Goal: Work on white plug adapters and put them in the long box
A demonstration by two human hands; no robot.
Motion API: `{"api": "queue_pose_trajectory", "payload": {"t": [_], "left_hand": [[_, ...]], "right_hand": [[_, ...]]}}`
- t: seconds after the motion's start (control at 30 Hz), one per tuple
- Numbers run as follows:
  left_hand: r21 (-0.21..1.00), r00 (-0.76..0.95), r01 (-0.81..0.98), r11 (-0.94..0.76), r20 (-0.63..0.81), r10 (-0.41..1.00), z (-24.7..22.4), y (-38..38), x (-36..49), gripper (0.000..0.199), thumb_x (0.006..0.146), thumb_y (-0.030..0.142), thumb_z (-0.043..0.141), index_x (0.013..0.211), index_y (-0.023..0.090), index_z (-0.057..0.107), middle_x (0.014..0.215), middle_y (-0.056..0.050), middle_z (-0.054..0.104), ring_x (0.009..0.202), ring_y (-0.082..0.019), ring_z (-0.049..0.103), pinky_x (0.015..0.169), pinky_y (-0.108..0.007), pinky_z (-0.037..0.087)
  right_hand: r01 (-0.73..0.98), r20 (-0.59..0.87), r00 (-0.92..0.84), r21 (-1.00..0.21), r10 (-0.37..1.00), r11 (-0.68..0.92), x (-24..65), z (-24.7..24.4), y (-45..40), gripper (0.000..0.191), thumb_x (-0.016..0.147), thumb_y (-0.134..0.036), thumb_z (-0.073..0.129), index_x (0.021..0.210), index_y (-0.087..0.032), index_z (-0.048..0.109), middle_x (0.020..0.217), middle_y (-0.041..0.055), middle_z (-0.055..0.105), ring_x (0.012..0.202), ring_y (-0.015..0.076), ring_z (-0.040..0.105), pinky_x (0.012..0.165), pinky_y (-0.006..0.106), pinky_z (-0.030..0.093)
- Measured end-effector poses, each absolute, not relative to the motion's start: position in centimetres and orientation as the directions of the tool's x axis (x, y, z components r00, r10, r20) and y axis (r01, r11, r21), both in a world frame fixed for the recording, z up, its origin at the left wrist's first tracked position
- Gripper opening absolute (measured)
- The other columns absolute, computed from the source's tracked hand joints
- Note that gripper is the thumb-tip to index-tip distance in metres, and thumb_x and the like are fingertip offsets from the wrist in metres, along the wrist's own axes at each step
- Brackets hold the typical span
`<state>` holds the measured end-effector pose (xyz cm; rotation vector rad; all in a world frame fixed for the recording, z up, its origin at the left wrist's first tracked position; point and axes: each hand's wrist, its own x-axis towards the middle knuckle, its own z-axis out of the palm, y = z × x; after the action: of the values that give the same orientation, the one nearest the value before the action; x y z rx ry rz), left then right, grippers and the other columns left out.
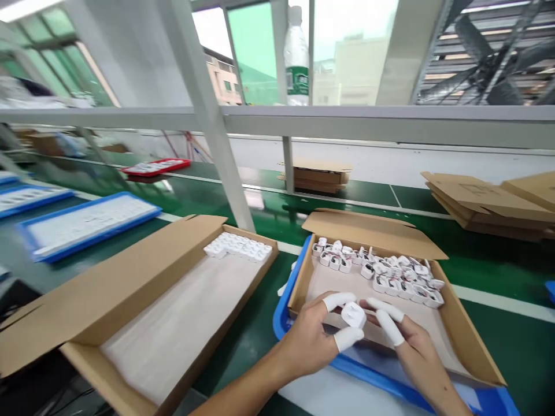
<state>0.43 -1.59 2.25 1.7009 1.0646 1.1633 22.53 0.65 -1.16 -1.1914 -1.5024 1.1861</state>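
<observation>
My left hand (314, 335), with white covers on the thumb and a finger, pinches a small white plug piece (354, 315) between them. Just right of the piece is my right hand (403, 335), its covered fingers apart and close to the piece's edge; whether they touch it is unclear. Both hands are over the front of an open cardboard box (470, 323) holding rows of white housings (405, 286) with parts inside. To the left, a second open cardboard box (173, 323) has closed white pieces (238, 247) grouped at its far end.
A blue tray (281, 320) lies under the right box. Blue trays (93, 222) stand at the left, a red tray (156, 167) farther back. Flattened cartons (489, 199) lie at the back right. A metal post (221, 127) rises behind the boxes; a bottle (297, 58) stands on the rail.
</observation>
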Motion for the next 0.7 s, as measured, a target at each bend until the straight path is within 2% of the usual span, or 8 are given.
{"api": "queue_pose_trajectory", "payload": {"t": [0.13,0.23,0.27,0.33,0.4,0.5,0.6,0.7], "left_hand": [[0.844,0.151,0.420,-0.333,0.297,0.943,5.4,-4.0,-3.5,0.038,0.090,0.029,0.073,0.127,0.025,0.067,0.114,-0.004,0.072,0.101,-0.021,0.069,0.094,-0.031,0.056],[0.717,0.019,0.633,-0.293,0.363,0.932,7.0,-4.2,-9.0,0.035,0.092,0.034,0.066,0.126,0.025,0.067,0.113,-0.006,0.070,0.098,-0.022,0.067,0.092,-0.034,0.056],[0.652,-0.017,0.714,-0.254,0.378,0.925,7.3,-3.8,-11.2,0.035,0.092,0.038,0.064,0.124,0.024,0.068,0.112,-0.007,0.070,0.094,-0.023,0.066,0.089,-0.036,0.057],[0.520,-0.167,0.854,-0.016,0.303,0.938,7.4,-2.4,-15.7,0.041,0.087,0.045,0.066,0.121,0.022,0.070,0.111,-0.007,0.071,0.085,-0.022,0.067,0.079,-0.033,0.059],[0.464,-0.242,0.880,0.100,0.258,0.935,6.9,-0.6,-19.7,0.044,0.086,0.046,0.067,0.120,0.018,0.070,0.102,-0.010,0.072,0.085,-0.026,0.068,0.072,-0.034,0.059],[0.388,-0.274,0.903,0.184,0.192,0.942,5.0,1.8,-24.1,0.033,0.088,0.042,0.070,0.109,0.016,0.072,0.096,-0.009,0.072,0.086,-0.026,0.069,0.074,-0.036,0.060],[0.315,-0.295,0.918,0.241,0.136,0.946,2.5,3.9,-26.4,0.026,0.095,0.035,0.069,0.110,0.014,0.069,0.107,-0.009,0.070,0.094,-0.024,0.069,0.082,-0.040,0.060],[0.261,-0.277,0.936,0.236,0.134,0.951,0.5,5.5,-27.7,0.025,0.097,0.031,0.068,0.116,0.015,0.067,0.128,-0.011,0.065,0.114,-0.027,0.064,0.095,-0.047,0.056]], "right_hand": [[0.222,0.080,-0.186,-0.967,0.979,0.121,22.8,-1.5,0.8,0.048,0.091,-0.063,0.061,0.120,-0.027,0.077,0.135,0.0079,0.072,0.130,0.0316,0.065,0.110,0.039,0.053],[0.244,0.082,-0.173,-0.962,0.981,0.124,22.7,-1.7,0.7,0.046,0.090,-0.061,0.062,0.116,-0.028,0.079,0.133,0.0068,0.074,0.132,0.0315,0.064,0.113,0.040,0.050],[0.251,0.081,-0.168,-0.960,0.983,0.122,22.6,-1.8,0.7,0.045,0.088,-0.061,0.063,0.115,-0.028,0.080,0.132,0.0067,0.074,0.132,0.0318,0.063,0.113,0.040,0.049],[0.256,0.070,-0.162,-0.960,0.984,0.110,22.5,-2.2,0.9,0.045,0.086,-0.060,0.066,0.115,-0.028,0.080,0.130,0.0066,0.075,0.131,0.0325,0.064,0.114,0.041,0.048],[0.243,0.059,-0.181,-0.965,0.982,0.103,22.4,-2.8,1.0,0.046,0.084,-0.059,0.068,0.117,-0.028,0.079,0.129,0.0069,0.076,0.130,0.0331,0.065,0.111,0.041,0.051],[0.219,0.061,-0.218,-0.969,0.974,0.110,22.4,-3.5,1.2,0.046,0.084,-0.058,0.068,0.118,-0.029,0.078,0.128,0.0079,0.076,0.127,0.0335,0.066,0.105,0.039,0.057],[0.212,0.085,-0.199,-0.969,0.976,0.128,22.3,-3.8,1.2,0.044,0.084,-0.055,0.070,0.117,-0.027,0.079,0.128,0.0091,0.076,0.126,0.0336,0.068,0.104,0.039,0.057],[0.239,0.080,-0.221,-0.962,0.972,0.134,22.4,-3.9,1.3,0.046,0.084,-0.056,0.071,0.119,-0.027,0.079,0.129,0.0097,0.075,0.123,0.0334,0.069,0.102,0.038,0.058]]}}
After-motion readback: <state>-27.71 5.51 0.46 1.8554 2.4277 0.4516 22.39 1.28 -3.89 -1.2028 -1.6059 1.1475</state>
